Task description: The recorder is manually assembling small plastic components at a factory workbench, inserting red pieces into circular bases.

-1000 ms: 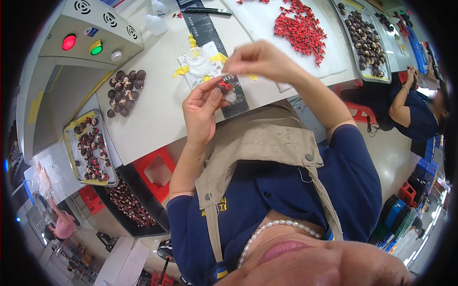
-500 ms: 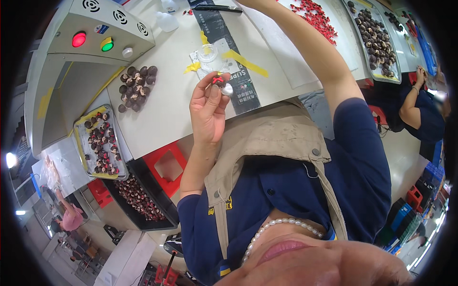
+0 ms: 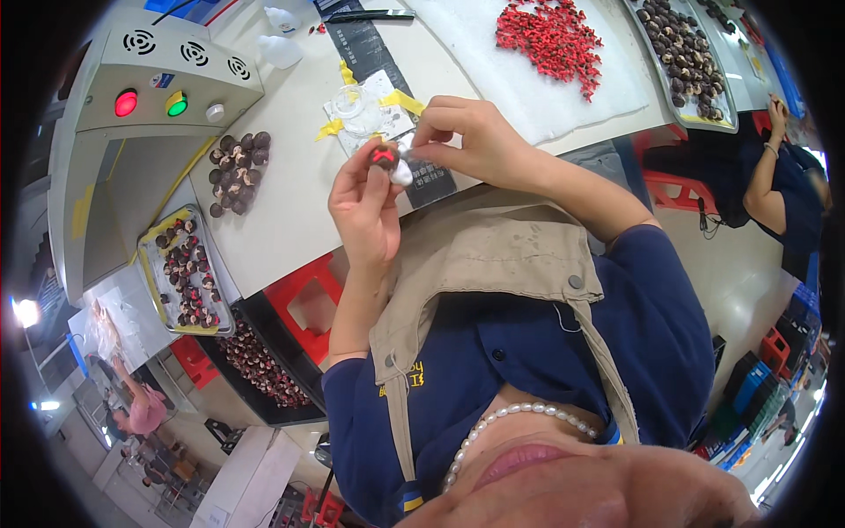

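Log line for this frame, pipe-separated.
left hand: holds dark-and-red piece | right hand: beside it, grasp unclear | white sheet: red pieces | table: dark round pieces

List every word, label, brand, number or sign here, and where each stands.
Wording isn't copied here; print shows on:
Dark strip on the table: pale lettering, partly covered.
Navy shirt: yellow lettering, partly hidden by the apron.
Grey machine: blue-and-white sticker, too small to read.

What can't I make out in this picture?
Head view: what, if anything, the right fingers pinch; too small and blurred.
Head view: the underside of the held dark ball; hidden by the ball and left fingers.
Head view: the far end of the upper-right tray; cut off by the top edge.
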Demonstrator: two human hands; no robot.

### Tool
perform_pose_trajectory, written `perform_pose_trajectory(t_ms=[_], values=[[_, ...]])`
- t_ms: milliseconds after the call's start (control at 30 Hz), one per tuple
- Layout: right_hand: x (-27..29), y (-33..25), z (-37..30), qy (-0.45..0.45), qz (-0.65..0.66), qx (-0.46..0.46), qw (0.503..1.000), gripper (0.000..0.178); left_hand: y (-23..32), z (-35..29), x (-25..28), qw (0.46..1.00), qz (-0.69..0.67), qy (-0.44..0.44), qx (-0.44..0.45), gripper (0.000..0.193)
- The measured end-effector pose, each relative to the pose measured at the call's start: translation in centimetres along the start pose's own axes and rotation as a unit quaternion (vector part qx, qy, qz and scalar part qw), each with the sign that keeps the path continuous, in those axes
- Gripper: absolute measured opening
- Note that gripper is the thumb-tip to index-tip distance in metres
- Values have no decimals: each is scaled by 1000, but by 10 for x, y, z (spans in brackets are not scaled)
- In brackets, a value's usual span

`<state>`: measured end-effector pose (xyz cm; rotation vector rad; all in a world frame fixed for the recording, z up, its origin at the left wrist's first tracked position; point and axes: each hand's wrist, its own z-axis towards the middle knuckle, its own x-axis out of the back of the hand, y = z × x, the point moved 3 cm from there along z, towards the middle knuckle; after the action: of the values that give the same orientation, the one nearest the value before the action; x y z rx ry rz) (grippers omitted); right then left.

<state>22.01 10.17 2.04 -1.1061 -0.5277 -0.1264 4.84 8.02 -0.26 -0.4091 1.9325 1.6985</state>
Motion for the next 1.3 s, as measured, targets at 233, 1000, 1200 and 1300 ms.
perform_pose_trajectory(t_ms=[233, 1000, 1200, 1300], values=[[9, -8, -10, 40, 337, -153, 928, 19, -9, -1, -9, 992, -105, -2, 66, 30], [-9, 14, -14, 9, 450, -238, 861, 17, -18, 0, -6, 999, 21, -27, 33, 34], [-6, 14, -19, 56, 499, -252, 828, 27, -18, 0, -9, 994, -73, -54, 60, 33], [-2, 6, -19, 44, 483, -243, 840, 25, -17, 0, -7, 993, -78, -43, 77, 32]])
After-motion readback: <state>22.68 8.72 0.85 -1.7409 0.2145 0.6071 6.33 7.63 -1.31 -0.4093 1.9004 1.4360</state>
